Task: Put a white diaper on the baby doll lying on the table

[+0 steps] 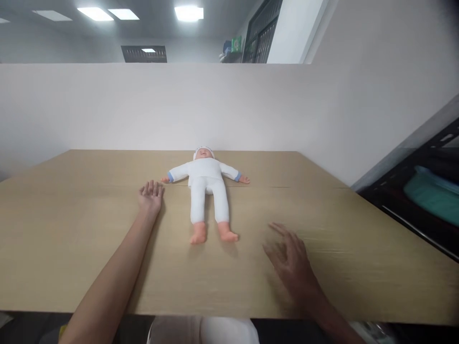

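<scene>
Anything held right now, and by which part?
Nothing is held. The left hand lies beside the baby doll, fingers loosely curled; the right hand, blurred, is open and apart from it.

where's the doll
In the head view, the doll lies just left of centre on the table, between the left hand and the right hand.

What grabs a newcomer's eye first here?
The white-clad doll, lying face up with arms spread toward the far-middle of the tan table. Then the person's bare hands: left hand just off one of the doll's hands, right hand, motion-blurred, nearer, right of the doll's feet.
</scene>
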Available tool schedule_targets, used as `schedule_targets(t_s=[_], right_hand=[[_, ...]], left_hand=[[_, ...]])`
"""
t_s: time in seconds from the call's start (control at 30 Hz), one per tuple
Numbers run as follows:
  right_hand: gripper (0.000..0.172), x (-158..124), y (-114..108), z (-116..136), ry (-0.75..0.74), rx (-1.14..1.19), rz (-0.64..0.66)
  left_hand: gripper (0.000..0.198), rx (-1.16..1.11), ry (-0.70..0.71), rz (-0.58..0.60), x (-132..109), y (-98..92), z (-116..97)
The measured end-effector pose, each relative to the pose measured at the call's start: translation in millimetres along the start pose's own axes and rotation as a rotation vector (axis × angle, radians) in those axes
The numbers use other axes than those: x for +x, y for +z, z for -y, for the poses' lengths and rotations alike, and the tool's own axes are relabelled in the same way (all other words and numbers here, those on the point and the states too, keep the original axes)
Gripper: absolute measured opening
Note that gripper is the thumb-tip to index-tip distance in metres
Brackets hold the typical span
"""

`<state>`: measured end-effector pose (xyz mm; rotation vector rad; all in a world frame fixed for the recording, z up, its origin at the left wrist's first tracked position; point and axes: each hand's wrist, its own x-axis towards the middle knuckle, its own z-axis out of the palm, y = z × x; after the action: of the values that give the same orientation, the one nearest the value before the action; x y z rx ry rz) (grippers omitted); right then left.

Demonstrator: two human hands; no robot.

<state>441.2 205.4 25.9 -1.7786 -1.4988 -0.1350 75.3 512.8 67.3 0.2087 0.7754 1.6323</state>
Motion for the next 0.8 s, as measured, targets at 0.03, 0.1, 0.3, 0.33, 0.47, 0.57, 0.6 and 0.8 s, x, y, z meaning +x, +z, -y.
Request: schedule_targets(t_s=[0.03,0.1,0.3,0.33,0.47,0.57,0.6,0.8], right_hand=[[0.043,-19,-14,11,0.001,0.024,-0.038],[0.04,-57,-35,27,-0.029,0.048,-0.112],[0.042,-156,-32,40,-0.348,0.151,-0.182],[0.04,-166,-25,42,-0.286,0.151,-0.107],[0.051,-192,4,49,0.16,0.109,0.028],[0.057,-205,16,48,0.456,0.241,0.291],[0.056,-209,19,49,0.534,0.313,0.363],[0.072,-233,13,75,0.781,0.815,0.522]], left_hand=[[0.028,0.023,0.012,-0.027,-9,0.6,-3],[0.027,0.082,0.029,-0.063,-33,2.6,-8],[0.014,0.343,0.211,0.055,-196,-63.4,-11],[0.014,0.564,0.373,0.158,-233,-93.6,-7],[0.007,1.116,0.84,0.397,-339,-230.1,15],[0.029,1.302,0.726,0.306,-344,-289.0,26],[0.048,1.328,0.63,0.198,-334,-295.7,27],[0.067,1.131,0.016,0.129,-298,-271.5,20]])
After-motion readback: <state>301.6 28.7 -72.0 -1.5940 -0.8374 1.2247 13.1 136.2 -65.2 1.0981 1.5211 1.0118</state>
